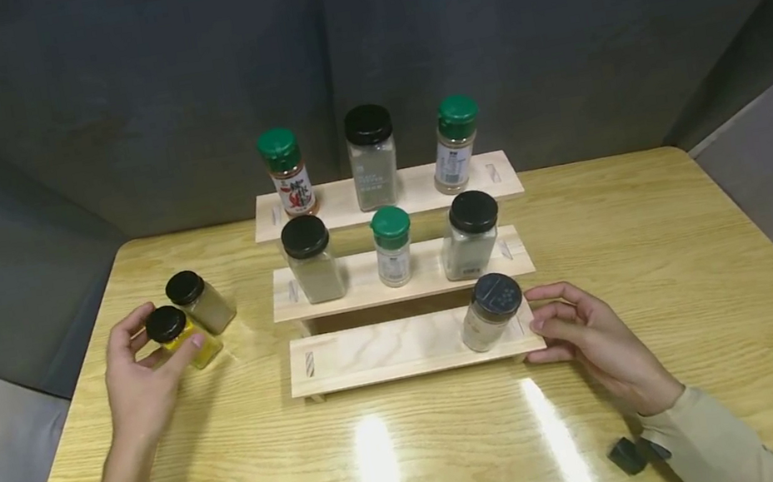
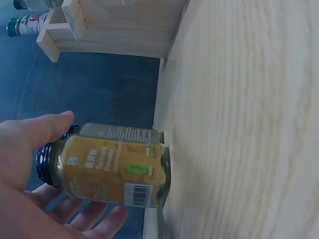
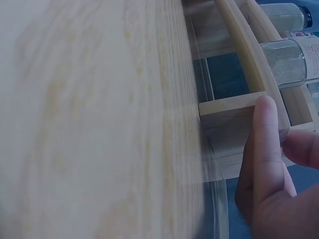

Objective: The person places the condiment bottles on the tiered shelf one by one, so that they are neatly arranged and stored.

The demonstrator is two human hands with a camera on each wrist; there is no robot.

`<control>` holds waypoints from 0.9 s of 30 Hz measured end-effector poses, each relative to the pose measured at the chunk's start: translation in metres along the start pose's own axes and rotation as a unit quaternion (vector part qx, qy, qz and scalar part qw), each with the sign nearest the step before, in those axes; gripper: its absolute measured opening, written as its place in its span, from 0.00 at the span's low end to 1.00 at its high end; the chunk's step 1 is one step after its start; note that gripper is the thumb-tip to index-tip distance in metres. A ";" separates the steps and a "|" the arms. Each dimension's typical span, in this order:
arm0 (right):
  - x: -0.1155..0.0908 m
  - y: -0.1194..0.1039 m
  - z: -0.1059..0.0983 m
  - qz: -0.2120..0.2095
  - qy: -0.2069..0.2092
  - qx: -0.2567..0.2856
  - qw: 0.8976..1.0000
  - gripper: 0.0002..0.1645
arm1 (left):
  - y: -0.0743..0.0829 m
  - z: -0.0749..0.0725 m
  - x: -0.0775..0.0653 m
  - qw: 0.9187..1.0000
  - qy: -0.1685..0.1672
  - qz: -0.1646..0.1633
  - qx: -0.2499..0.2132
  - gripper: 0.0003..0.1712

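Note:
My left hand is around a turmeric powder jar with a black lid, thumb on one side and spread fingers on the other. The jar stands on the table. Right behind it, a second black-lidded jar is partly hidden in the left wrist view. With thumb and fingers, my right hand holds the right end of the lowest step of a wooden spice rack. Close to those fingers, a dark-lidded shaker jar stands on that step.
On the middle step, a green-capped bottle stands between two black-lidded jars. The top step bears a tall black-lidded jar between two green-capped bottles. Dark cloth panels enclose the back and sides of the wooden table.

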State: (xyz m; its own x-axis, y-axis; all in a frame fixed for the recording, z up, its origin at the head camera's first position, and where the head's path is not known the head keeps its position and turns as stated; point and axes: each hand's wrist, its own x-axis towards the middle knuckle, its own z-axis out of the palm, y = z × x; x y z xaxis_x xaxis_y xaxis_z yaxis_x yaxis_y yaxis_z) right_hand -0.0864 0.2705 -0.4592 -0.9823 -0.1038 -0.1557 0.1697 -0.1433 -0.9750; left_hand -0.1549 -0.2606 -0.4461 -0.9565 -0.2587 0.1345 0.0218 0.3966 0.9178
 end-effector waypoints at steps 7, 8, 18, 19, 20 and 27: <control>-0.001 -0.001 0.000 0.001 0.003 -0.003 1.000 0.21 | -0.005 -0.002 0.002 1.000 -0.021 -0.007 0.005 0.32; -0.001 -0.001 0.000 0.000 0.004 -0.002 1.000 0.21 | -0.006 -0.002 0.002 1.000 -0.021 -0.007 0.006 0.32; 0.000 0.000 0.000 -0.001 0.009 0.001 1.000 0.21 | -0.013 -0.005 0.008 1.000 -0.017 -0.005 0.026 0.28; 0.000 0.000 0.000 -0.001 0.008 0.000 1.000 0.21 | -0.014 -0.006 0.008 0.999 -0.017 -0.006 0.030 0.28; 0.000 0.000 0.000 -0.001 0.007 0.001 1.000 0.21 | -0.014 -0.007 0.008 0.999 -0.016 -0.007 0.032 0.28; 0.000 0.001 0.000 -0.009 0.001 0.005 1.000 0.21 | -0.010 -0.012 0.006 0.999 -0.011 0.001 0.034 0.28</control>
State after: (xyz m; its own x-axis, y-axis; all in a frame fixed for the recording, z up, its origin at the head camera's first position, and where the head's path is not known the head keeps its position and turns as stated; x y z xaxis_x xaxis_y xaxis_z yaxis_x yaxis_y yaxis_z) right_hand -0.0861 0.2708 -0.4597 -0.9854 -0.0984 -0.1389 0.1530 -0.1548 -0.9760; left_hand -0.1575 -0.2771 -0.4502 -0.9629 -0.2380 0.1269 0.0046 0.4561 0.8899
